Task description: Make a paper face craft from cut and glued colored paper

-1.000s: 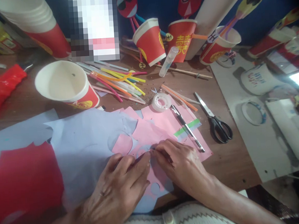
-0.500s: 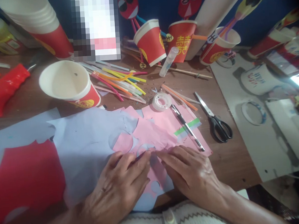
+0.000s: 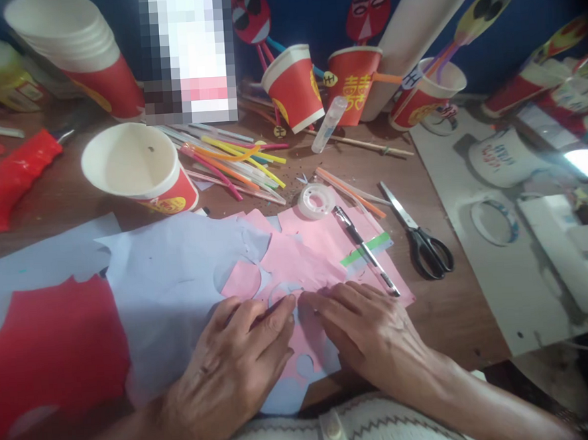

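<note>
My left hand lies flat on the pale blue paper, fingers stretched out toward a small round blue cut-out. My right hand lies flat on the pink paper, fingers spread, their tips almost meeting those of the left hand at the cut-out. Both hands press the sheets down and hold nothing. A red sheet lies under the blue paper at the left.
A craft knife, a tape roll and black scissors lie just beyond my right hand. Coloured straws, red paper cups and a glue tube fill the far side. A white board with mugs is at the right.
My right hand has gone from pinching at the cut-out to lying flat with fingers spread. The left hand has barely moved. The view has shifted slightly.
</note>
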Tool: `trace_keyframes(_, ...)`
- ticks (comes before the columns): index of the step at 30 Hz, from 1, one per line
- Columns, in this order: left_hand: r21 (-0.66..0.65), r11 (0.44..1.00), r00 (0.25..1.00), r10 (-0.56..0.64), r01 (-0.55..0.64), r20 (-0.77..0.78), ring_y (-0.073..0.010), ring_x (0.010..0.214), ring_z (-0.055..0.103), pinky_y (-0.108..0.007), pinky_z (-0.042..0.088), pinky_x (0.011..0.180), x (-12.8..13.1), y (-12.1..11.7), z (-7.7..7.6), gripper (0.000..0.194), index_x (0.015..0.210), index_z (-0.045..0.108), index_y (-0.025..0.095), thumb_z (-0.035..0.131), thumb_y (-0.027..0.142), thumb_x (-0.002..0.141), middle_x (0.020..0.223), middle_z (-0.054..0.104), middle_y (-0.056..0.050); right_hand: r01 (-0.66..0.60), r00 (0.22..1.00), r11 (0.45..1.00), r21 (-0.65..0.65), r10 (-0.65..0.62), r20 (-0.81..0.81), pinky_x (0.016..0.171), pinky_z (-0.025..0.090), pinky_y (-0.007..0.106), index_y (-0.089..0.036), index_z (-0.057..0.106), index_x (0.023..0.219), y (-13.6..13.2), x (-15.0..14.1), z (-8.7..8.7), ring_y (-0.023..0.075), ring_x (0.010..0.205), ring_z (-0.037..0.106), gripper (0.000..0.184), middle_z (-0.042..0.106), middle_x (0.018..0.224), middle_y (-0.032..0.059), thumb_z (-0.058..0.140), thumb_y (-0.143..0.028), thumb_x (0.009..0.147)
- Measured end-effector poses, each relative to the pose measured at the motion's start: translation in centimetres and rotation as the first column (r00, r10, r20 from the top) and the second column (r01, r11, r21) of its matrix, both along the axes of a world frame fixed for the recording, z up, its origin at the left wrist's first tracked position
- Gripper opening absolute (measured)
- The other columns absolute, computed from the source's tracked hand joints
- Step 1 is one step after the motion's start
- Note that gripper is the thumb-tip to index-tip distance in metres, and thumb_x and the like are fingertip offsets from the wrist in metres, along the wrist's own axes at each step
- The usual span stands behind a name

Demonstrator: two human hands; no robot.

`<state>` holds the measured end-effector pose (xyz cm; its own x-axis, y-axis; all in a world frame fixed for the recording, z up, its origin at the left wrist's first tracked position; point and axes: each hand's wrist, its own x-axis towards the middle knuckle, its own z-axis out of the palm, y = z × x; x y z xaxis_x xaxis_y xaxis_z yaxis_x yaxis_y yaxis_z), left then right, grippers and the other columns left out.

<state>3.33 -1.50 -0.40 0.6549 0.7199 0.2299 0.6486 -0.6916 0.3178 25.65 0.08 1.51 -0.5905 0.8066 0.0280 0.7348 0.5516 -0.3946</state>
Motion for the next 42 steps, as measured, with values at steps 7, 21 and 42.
trace_keyframes(7,-0.006,1.000,1.000,-0.007,0.007,0.016,-0.0202,0.095,0.051,-0.039,0.040,0.086,0.0,0.2,0.2,0.023,0.114,0.065,0.016,0.056,0.021,0.093,0.132,0.064,0.001,0.055,0.997,0.997,0.060,-0.052,-0.061,0.069,0.043,0.034,-0.017,0.061,0.118,-0.4,1.3,-0.1,0.0216,0.079,0.059,0.030,0.064,0.088,0.0063,0.048,-0.008,0.092)
trace_keyframes(21,0.004,1.000,1.000,-0.016,0.016,0.007,-0.0216,0.094,0.052,-0.040,0.039,0.085,-0.2,-0.1,0.1,0.026,0.116,0.064,0.014,0.053,0.020,0.094,0.130,0.064,-0.003,-0.065,0.988,0.996,0.060,0.056,0.145,0.069,0.036,0.036,-0.022,0.051,0.134,-0.4,0.2,-0.1,0.0238,0.079,0.053,0.055,0.059,0.091,0.0066,0.046,-0.003,0.083)
trace_keyframes(42,-0.016,0.999,0.993,0.038,-0.037,0.108,-0.0240,0.093,0.056,-0.042,0.042,0.082,-0.1,-0.3,-0.3,0.021,0.105,0.065,0.013,0.047,0.015,0.094,0.111,0.063,-0.009,-0.106,0.989,0.991,0.078,0.096,0.116,0.068,0.034,0.035,-0.020,0.061,0.121,-0.5,-0.5,-0.2,0.0226,0.074,0.051,0.039,0.060,0.085,0.0059,0.048,-0.006,0.088)
